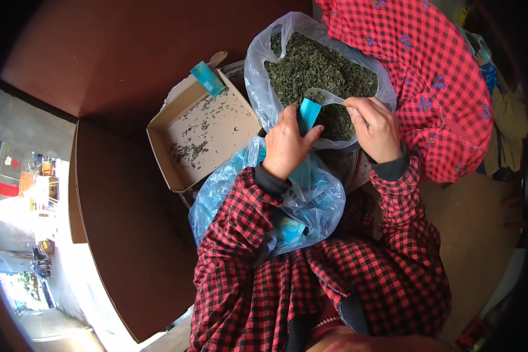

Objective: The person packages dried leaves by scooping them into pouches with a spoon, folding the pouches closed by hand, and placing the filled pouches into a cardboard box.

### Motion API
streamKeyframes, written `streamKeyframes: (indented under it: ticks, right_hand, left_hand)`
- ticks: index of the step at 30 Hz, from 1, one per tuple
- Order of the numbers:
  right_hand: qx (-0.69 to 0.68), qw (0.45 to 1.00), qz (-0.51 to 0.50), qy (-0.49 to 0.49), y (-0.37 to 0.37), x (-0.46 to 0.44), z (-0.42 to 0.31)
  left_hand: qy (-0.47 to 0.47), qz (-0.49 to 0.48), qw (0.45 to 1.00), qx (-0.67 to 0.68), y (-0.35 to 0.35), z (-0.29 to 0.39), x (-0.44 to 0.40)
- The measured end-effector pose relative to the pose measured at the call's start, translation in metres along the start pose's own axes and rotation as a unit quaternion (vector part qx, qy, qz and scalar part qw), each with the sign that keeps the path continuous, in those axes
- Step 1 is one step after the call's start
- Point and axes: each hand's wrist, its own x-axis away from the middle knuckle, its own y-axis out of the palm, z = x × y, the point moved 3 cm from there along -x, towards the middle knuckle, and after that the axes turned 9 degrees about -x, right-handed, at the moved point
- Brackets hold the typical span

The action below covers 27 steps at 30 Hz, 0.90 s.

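A large clear plastic bag [258, 70] stands open, full of dried green leaves [311, 61]. Over its near edge my left hand [288, 139] holds a small blue packet [308, 115] upright between thumb and fingers. My right hand [375, 126] grips the handle of a clear plastic spoon [330, 97]. The spoon's bowl, with some leaves in it, is at the top of the packet. A bluish plastic bag [317, 202] with blue packets inside lies below my hands, against my body.
To the left, a shallow cardboard box [217, 132] has scattered leaf bits inside and another blue packet [208, 79] at its far edge. Red checked cloth [446, 88] lies at the right. Brown panels [129, 234] stand at the left.
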Motion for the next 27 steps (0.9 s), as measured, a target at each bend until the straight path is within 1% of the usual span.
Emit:
streamKeyframes:
  ticks: [2, 5, 10, 13, 14, 17, 22, 25, 26, 27]
  right_hand:
    - [0.006, 1.0, -0.007, -0.018, 0.002, -0.001, -0.002]
    - [0.018, 0.997, 0.023, -0.076, 0.003, -0.001, -0.005]
    - [0.023, 0.996, 0.028, -0.077, 0.002, 0.0, -0.004]
    - [0.068, 0.997, -0.016, 0.019, 0.0, 0.005, 0.004]
    - [0.068, 0.997, -0.017, 0.02, -0.002, 0.006, 0.004]
    - [-0.06, 0.977, -0.117, 0.166, 0.0, 0.011, 0.013]
    - [-0.029, 0.977, -0.135, 0.165, 0.013, 0.016, 0.026]
    - [0.021, 0.992, -0.059, 0.113, 0.022, 0.01, 0.034]
    - [0.02, 0.992, -0.058, 0.112, 0.024, 0.01, 0.035]
    - [0.019, 0.994, -0.035, 0.099, 0.025, 0.008, 0.034]
  left_hand:
    - [-0.004, 0.001, 1.0, -0.002, 0.0, -0.002, 0.0]
    - [-0.003, 0.007, 1.0, 0.004, 0.0, -0.004, 0.0]
    - [0.001, 0.022, 1.0, 0.011, 0.002, -0.006, 0.0]
    - [-0.001, 0.024, 1.0, 0.018, 0.001, -0.005, 0.001]
    - [-0.002, 0.024, 1.0, 0.018, 0.001, -0.005, 0.001]
    - [-0.005, 0.021, 1.0, 0.014, 0.0, -0.004, 0.002]
    - [-0.006, 0.02, 1.0, 0.018, 0.0, -0.004, 0.003]
    - [-0.005, 0.01, 1.0, 0.015, 0.001, -0.005, 0.003]
    - [-0.005, 0.011, 1.0, 0.014, 0.0, -0.006, 0.003]
    - [-0.004, 0.013, 1.0, 0.015, 0.0, -0.006, 0.003]
